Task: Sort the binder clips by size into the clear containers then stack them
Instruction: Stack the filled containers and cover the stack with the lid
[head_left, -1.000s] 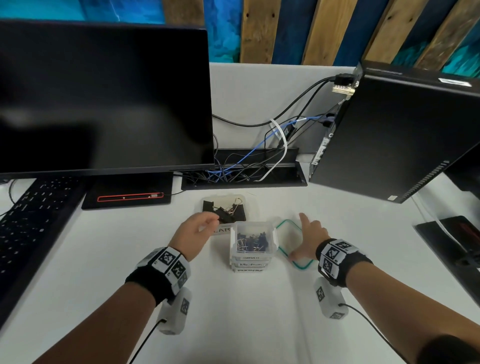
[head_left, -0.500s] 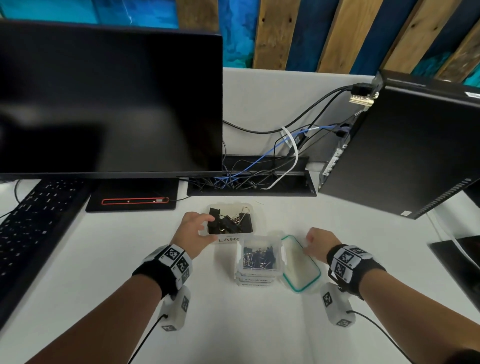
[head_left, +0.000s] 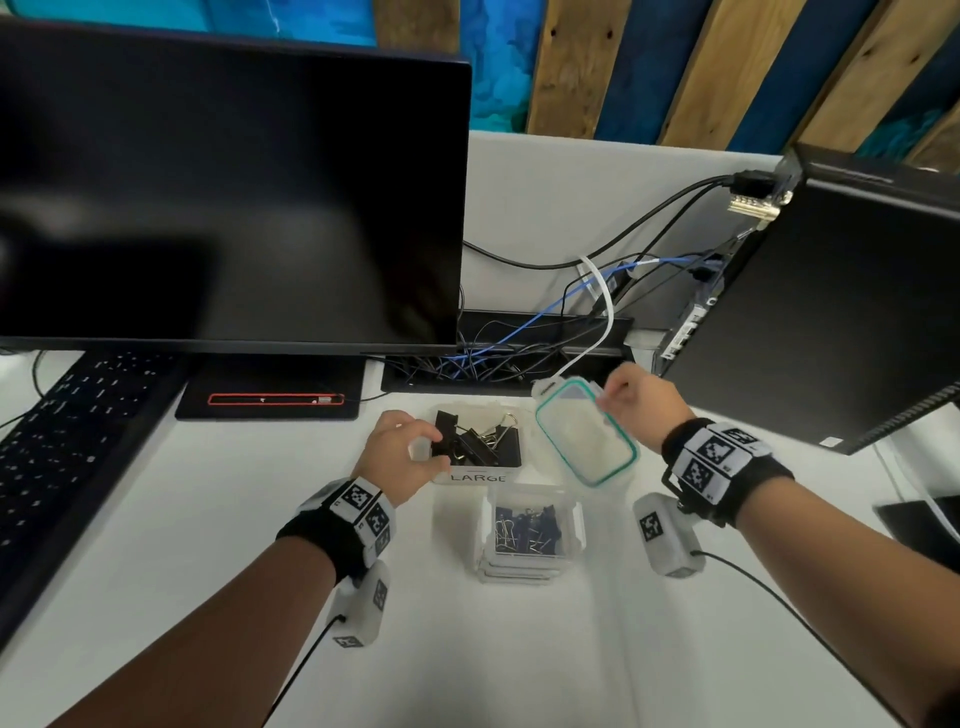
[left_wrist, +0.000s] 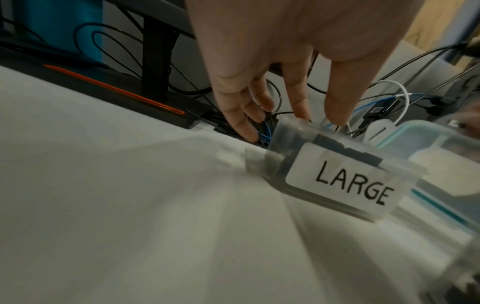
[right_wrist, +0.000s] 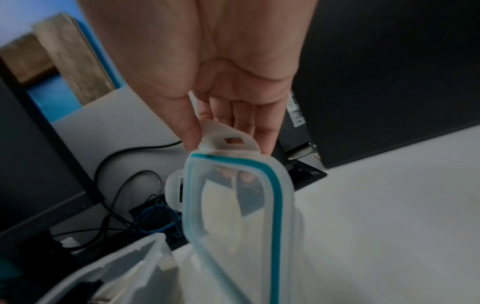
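Observation:
An uncovered clear container labelled LARGE (head_left: 511, 415) (left_wrist: 348, 183) holds black binder clips (head_left: 470, 444). My left hand (head_left: 431, 447) (left_wrist: 319, 117) grips its left rim, fingertips (left_wrist: 302, 111) on the edge. My right hand (head_left: 608, 400) (right_wrist: 226, 139) pinches the tab of a clear lid with a teal seal (head_left: 584, 434) (right_wrist: 233, 205). It holds the lid tilted in the air, just right of the LARGE container. Nearer me stands a stack of clear containers (head_left: 527, 535); the top one holds small dark clips and is uncovered.
A dark monitor (head_left: 234, 197) and its base (head_left: 270, 395) stand behind on the left, with a keyboard (head_left: 62, 441) at far left. A cable tray (head_left: 509, 353) runs along the back. A black computer tower (head_left: 831, 312) stands at the right.
My right hand has picked the lid up from the table beside the stack and carried it away from me, toward the LARGE container. My left hand has closed on that container's rim.

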